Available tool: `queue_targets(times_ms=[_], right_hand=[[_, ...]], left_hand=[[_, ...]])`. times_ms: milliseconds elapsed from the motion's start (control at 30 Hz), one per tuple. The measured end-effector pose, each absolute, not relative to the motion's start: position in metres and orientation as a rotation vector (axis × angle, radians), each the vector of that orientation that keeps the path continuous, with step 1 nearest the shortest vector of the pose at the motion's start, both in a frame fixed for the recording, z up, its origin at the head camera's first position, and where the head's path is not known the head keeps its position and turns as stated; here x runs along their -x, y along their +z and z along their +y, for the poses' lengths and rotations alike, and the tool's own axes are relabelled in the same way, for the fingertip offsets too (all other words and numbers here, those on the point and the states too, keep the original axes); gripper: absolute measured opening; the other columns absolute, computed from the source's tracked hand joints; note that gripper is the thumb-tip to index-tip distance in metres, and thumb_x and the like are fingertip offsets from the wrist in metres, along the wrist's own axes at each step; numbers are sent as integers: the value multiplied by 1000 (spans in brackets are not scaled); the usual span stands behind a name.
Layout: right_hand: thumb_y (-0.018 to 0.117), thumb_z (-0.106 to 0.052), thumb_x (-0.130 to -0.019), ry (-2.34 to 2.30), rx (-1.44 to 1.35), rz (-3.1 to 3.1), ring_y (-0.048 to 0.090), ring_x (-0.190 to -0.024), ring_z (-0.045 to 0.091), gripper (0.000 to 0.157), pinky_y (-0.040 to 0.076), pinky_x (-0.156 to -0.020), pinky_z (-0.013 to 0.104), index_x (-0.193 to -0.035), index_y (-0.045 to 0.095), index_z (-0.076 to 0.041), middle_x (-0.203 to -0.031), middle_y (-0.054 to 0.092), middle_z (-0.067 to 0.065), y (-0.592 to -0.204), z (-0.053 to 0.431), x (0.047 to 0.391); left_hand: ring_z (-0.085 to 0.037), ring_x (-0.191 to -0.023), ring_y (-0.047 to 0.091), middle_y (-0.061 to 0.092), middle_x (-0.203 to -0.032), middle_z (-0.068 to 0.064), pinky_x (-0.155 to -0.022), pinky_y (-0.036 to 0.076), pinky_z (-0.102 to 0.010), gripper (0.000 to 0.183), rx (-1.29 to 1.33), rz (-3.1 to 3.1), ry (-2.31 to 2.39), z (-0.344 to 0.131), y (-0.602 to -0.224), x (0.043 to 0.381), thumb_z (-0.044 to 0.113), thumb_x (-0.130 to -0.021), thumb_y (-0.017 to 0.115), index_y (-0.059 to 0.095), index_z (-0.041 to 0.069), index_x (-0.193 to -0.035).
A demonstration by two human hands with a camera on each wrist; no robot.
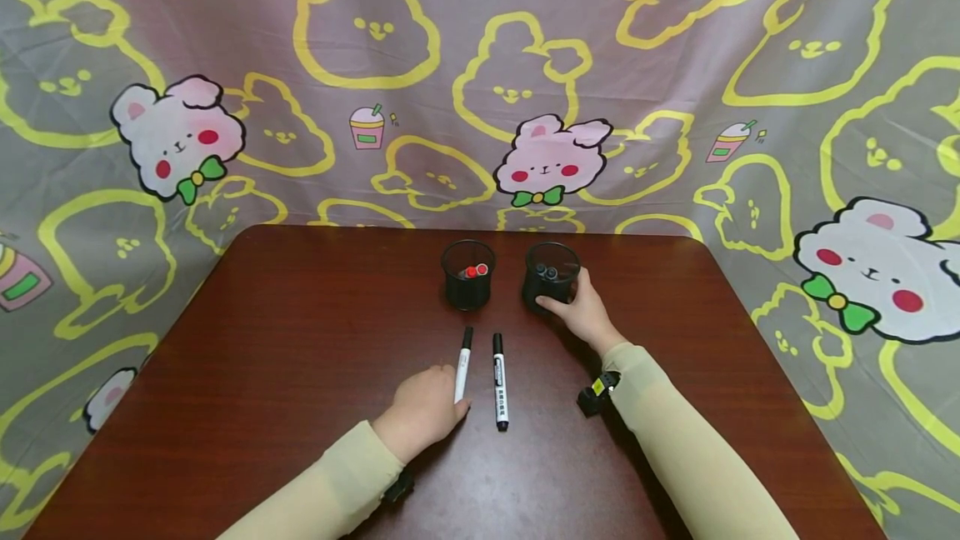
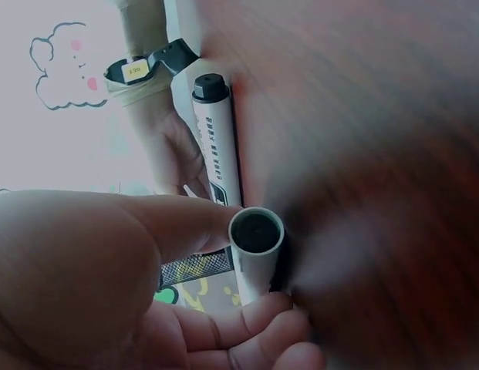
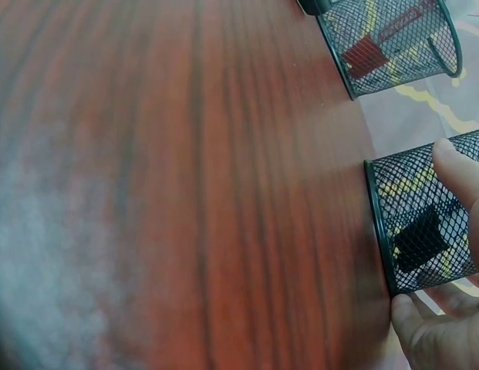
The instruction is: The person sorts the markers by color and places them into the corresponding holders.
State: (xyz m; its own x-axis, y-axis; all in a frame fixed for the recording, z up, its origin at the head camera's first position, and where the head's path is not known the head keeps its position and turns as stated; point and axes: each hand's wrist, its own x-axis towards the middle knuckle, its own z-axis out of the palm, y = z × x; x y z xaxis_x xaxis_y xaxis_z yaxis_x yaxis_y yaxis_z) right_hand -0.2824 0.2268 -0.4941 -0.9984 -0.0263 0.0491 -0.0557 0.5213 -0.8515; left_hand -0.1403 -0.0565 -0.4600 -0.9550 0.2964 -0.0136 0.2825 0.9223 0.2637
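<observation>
My left hand (image 1: 426,411) pinches a white marker with a black cap (image 1: 463,367) between thumb and fingers, low over the table. In the left wrist view, the round end of this marker (image 2: 257,233) faces the camera. A second black-capped marker (image 1: 500,386) lies just to its right, untouched. Farther back, my right hand (image 1: 587,311) grips a black mesh pen cup (image 1: 543,294), thumb at the front and fingers round its right side. Dark-ended pens stand inside that cup. The right wrist view shows a black square label (image 3: 420,239) on its mesh.
Left of the gripped cup stands another mesh pen cup (image 1: 467,292) holding red-ended pens; a red label (image 3: 365,56) shows on it. Both cups are near the back of the brown table (image 1: 315,307). A patterned curtain (image 1: 420,107) hangs behind and along the sides.
</observation>
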Motion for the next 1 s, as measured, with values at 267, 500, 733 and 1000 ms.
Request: queue_targets(times_ms=[267, 500, 733, 1000], right_hand=[[82, -30, -90, 1525, -65, -2718, 47, -143, 39, 86, 41, -115, 55, -152, 26, -8, -151, 46, 22, -494, 227, 282], [82, -30, -90, 1533, -65, -2716, 46, -143, 38, 85, 41, -116, 55, -152, 26, -9, -151, 46, 22, -493, 226, 282], [81, -30, -90, 1544, -70, -2714, 46, -144, 38, 86, 41, -115, 55, -152, 26, -9, -152, 45, 21, -494, 227, 281], [82, -29, -90, 1544, -70, -2705, 46, -143, 38, 86, 41, -115, 55, -152, 26, -9, -151, 46, 21, -492, 226, 281]], left_hand=[[-23, -59, 57, 54, -67, -4, -55, 50, -41, 32, -445, 3009, 400, -57, -459, 140, 28, -89, 78, 58, 7, -76], [-25, -59, 60, 56, -65, -4, -55, 51, -42, 32, -429, 3010, 395, -58, -459, 140, 27, -88, 78, 57, 10, -71], [-22, -57, 57, 55, -64, -4, -53, 50, -41, 32, -407, 2977, 410, -59, -456, 139, 26, -89, 76, 56, 10, -71], [-23, -60, 58, 55, -66, -4, -56, 51, -41, 29, -386, 2971, 409, -61, -448, 139, 26, -90, 75, 57, 10, -73]])
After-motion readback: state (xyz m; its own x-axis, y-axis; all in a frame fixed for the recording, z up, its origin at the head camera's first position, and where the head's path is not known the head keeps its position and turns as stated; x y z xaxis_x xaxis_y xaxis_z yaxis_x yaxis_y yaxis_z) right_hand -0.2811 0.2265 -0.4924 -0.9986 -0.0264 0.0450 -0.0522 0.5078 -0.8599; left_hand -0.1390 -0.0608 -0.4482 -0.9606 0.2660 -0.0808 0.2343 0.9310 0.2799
